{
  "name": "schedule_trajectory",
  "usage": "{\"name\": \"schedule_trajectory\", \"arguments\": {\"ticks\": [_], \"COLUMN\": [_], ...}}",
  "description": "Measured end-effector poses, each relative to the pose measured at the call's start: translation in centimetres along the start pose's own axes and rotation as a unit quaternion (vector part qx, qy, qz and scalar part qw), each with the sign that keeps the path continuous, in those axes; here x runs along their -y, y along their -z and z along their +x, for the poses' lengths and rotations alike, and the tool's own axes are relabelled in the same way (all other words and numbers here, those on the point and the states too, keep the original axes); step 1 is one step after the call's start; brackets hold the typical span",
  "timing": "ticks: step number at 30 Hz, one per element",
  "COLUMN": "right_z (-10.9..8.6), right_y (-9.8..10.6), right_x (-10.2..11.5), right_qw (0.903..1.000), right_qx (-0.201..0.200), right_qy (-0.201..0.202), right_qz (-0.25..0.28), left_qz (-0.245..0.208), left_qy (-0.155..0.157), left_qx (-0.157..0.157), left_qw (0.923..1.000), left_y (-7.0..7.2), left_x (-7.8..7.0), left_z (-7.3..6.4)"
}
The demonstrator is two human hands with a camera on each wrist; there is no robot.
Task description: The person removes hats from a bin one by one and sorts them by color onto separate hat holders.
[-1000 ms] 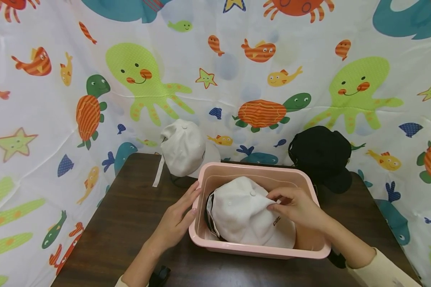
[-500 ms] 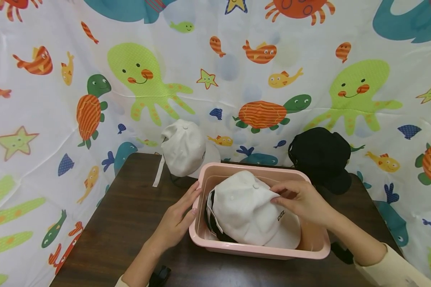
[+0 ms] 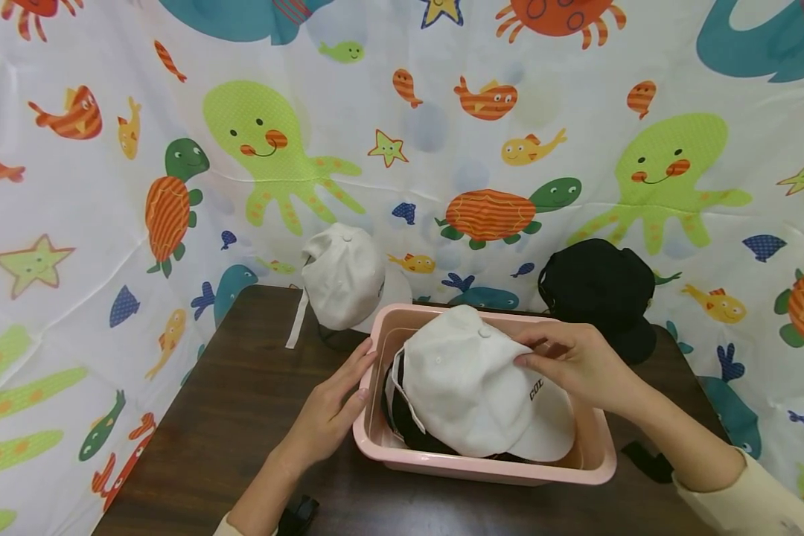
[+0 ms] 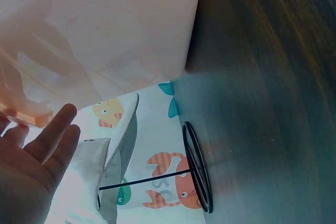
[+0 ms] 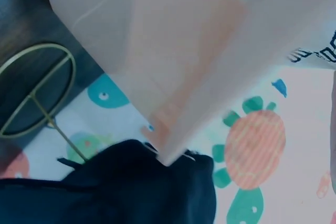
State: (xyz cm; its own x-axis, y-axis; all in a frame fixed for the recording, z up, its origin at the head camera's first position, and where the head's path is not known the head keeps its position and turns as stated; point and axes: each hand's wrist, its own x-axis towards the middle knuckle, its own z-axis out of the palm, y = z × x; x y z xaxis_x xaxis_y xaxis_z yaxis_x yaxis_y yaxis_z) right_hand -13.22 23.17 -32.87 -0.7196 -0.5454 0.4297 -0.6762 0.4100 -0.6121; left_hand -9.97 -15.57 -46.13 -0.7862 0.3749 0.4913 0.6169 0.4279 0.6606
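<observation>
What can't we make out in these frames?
Black item in the pink bin: head view, mostly covered by the white cap.
Lettering on that cap, past the first few letters: head view, lost behind the right hand or the cap's curve; right wrist view, cut by the right edge.
Dark object by the left forearm: head view, cut by the bottom edge.

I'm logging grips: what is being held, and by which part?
The right hand pinches the nearer white cap by the front of its crown; the left hand touches the pink bin rim.
</observation>
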Motion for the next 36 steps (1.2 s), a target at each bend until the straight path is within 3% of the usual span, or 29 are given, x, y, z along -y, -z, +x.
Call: {"name": "schedule_trajectory", "arguments": {"ticks": [18, 36], "right_z": [2.7, 5.9], "right_y": [2.6, 3.9], "right_x": [1.6, 2.4], "right_qw": [0.9941, 0.9896], "right_qx": [-0.038, -0.075], "right_qy": [0.053, 0.062], "right_qz": [-0.087, -0.106], "left_qz": [0.001, 0.002], "left_qy": [0.001, -0.003], "left_qx": [0.000, 0.000], "left_qw": [1.0000, 1.0000], "left_y": [0.0, -0.1], "left_x": [0.0, 0.4], "left_z": [0.0, -0.2]}}
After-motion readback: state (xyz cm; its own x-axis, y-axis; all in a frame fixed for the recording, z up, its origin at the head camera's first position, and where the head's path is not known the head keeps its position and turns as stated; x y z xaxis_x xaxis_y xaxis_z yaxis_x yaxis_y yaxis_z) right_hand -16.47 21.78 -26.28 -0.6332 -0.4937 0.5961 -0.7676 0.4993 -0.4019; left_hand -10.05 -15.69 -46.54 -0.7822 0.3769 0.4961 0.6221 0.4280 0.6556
